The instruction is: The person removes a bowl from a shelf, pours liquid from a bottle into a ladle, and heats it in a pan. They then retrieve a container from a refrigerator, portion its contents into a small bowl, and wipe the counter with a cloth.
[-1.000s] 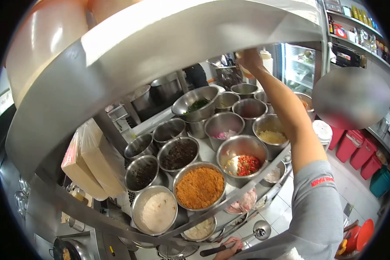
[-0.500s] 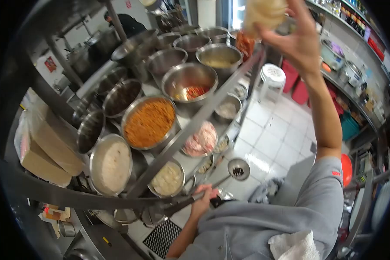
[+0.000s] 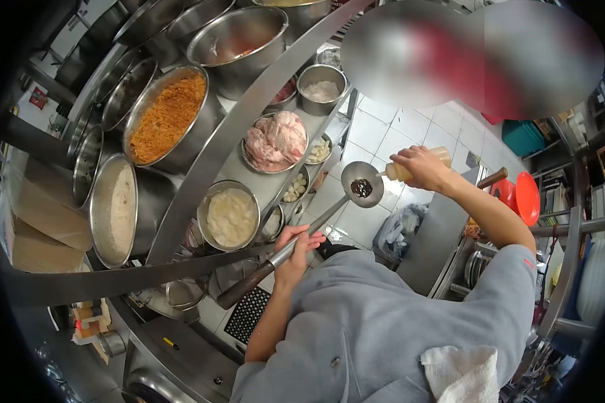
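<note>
My left hand (image 3: 294, 254) is wrapped round the handle of a long metal ladle (image 3: 327, 216), whose dark grip end points down and left. Dark liquid (image 3: 362, 188) lies in the ladle's bowl. In my right hand (image 3: 423, 169) is a squeeze bottle (image 3: 398, 172) with pale yellowish contents, tipped so its nozzle points left at the bowl's rim. Whether anything flows from the nozzle I cannot make out. Left of the ladle, a steel bowl of pale, wet pieces (image 3: 231, 216) and a dish of pinkish raw meat (image 3: 275, 142) stand on the shelf.
A metal rail (image 3: 249, 94) runs diagonally past the shelf. Behind it are a large pot of orange crumbly food (image 3: 167, 115) and a container of beige powder (image 3: 122, 211). A grey plastic bag (image 3: 400, 228) lies beyond the ladle on the right. A red round lid or bowl (image 3: 527, 199) is farther right.
My right hand has come down from high up with the bottle, now tipped beside the ladle's bowl. The ladle sits higher in view, and the camera has tilted lower.
</note>
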`<state>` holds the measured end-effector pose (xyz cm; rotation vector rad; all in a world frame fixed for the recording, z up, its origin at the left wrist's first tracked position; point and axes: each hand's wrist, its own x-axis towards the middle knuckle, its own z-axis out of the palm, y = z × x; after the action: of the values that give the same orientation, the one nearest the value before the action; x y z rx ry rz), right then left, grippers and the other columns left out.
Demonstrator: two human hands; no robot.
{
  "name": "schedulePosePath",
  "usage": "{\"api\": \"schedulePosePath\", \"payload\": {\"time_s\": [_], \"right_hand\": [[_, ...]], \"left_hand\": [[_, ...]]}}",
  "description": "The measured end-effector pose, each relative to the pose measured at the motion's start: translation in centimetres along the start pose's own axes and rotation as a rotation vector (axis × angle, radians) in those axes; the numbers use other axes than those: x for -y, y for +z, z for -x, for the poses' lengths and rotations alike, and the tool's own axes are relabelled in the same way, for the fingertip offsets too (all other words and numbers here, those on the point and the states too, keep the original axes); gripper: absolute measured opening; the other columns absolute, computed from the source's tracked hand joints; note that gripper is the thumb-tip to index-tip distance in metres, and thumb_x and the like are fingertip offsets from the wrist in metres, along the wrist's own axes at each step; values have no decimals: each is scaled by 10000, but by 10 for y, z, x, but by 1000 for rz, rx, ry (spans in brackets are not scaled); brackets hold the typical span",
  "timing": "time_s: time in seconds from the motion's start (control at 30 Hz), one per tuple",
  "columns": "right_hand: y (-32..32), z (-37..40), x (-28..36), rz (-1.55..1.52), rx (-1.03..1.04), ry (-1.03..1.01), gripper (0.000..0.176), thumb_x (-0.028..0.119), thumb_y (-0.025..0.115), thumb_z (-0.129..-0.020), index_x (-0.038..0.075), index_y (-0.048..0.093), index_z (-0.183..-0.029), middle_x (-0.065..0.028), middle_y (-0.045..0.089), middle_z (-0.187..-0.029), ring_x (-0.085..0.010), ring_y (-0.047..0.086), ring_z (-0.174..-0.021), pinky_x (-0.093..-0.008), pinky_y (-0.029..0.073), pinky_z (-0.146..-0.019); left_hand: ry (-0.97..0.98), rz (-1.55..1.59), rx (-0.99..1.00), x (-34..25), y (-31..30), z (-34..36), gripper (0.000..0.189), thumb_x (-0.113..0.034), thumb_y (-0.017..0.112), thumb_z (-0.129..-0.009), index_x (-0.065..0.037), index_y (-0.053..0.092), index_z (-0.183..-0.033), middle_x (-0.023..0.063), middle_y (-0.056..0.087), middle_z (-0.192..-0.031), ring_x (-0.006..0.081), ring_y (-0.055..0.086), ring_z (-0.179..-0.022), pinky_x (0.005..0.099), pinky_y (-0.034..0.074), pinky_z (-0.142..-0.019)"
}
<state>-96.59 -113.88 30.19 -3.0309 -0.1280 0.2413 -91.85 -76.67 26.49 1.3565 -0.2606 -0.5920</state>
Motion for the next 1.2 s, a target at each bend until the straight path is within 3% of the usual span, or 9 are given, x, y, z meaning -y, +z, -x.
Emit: {"api": "schedulePosePath", "payload": {"time_s": [0.07, 0.27, 0.57, 0.67, 0.87, 0.9, 1.03, 1.1, 1.2], "right_hand": [[21, 1, -2, 94, 62, 21, 624, 153, 765, -657, 83, 544, -1236, -83, 602, -1100, -252, 556, -1056, -387, 418, -898], [34, -4, -7, 205, 117, 16, 521, 147, 730, -675, 79, 567, -1165, -53, 610, -1053, -228, 563, -1020, -373, 419, -856], [34, -7, -16, 163, 45, 12, 420, 138, 712, -677, 94, 592, -1077, -51, 623, -1015, -225, 575, -999, -374, 419, -845], [32, -8, -16, 145, 42, 17, 412, 138, 714, -673, 98, 598, -1066, -56, 626, -1003, -223, 576, -996, -373, 417, -851], [26, -7, -26, -68, 28, 73, 528, 120, 788, -625, 50, 601, -1114, -91, 646, -1042, -274, 597, -1011, -397, 459, -869], [20, -6, -28, -263, 14, 117, 566, 116, 807, -617, 46, 595, -1138, -94, 647, -1060, -267, 600, -1027, -386, 465, -883], [-64, -12, -4, -903, -132, 191, 709, 100, 861, -615, 45, 548, -1250, -93, 626, -1163, -202, 587, -1097, -339, 462, -960], [-125, -13, 12, -1047, -278, 54, 717, 77, 845, -627, 28, 525, -1267, -80, 590, -1197, -176, 562, -1114, -344, 437, -1001], [-222, -21, 35, -795, -642, -353, 700, 68, 825, -647, 15, 508, -1269, -92, 556, -1240, -201, 539, -1147, -366, 424, -1012]], "left_hand": [[-32, 31, -6, -4, 1, 1, 239, -125, 448, -969, 68, 476, -1108, 238, 637, -993, 274, 680, -886, 321, 557, -772], [-24, 50, 0, -3, 3, 3, 223, -103, 441, -968, 71, 474, -1105, 239, 639, -987, 278, 681, -882, 313, 560, -767], [27, 1, -6, -5, 7, 2, 231, -124, 410, -976, 43, 490, -1114, 265, 644, -972, 313, 686, -872, 338, 567, -766], [-5, 46, -13, -7, 7, 0, 224, -113, 438, -974, 66, 478, -1101, 244, 641, -989, 285, 683, -881, 321, 560, -764], [16, 15, -41, -3, 5, -4, 231, -131, 415, -973, 39, 490, -1110, 264, 643, -973, 318, 683, -875, 353, 562, -791], [-9, 25, -46, -2, 3, -4, 230, -133, 417, -973, 37, 490, -1110, 263, 643, -975, 318, 683, -875, 355, 561, -795], [11, 131, -97, 11, -1, -8, 210, -128, 475, -978, 51, 493, -1086, 231, 648, -959, 269, 689, -835, 336, 574, -762], [-11, 147, -78, 8, -1, -9, 211, -128, 481, -977, 53, 491, -1085, 232, 648, -946, 273, 687, -847, 342, 577, -767], [-28, 134, -76, 17, -4, -9, 231, -191, 469, -990, 13, 487, -1097, 261, 645, -990, 311, 683, -879, 352, 562, -795]]}}
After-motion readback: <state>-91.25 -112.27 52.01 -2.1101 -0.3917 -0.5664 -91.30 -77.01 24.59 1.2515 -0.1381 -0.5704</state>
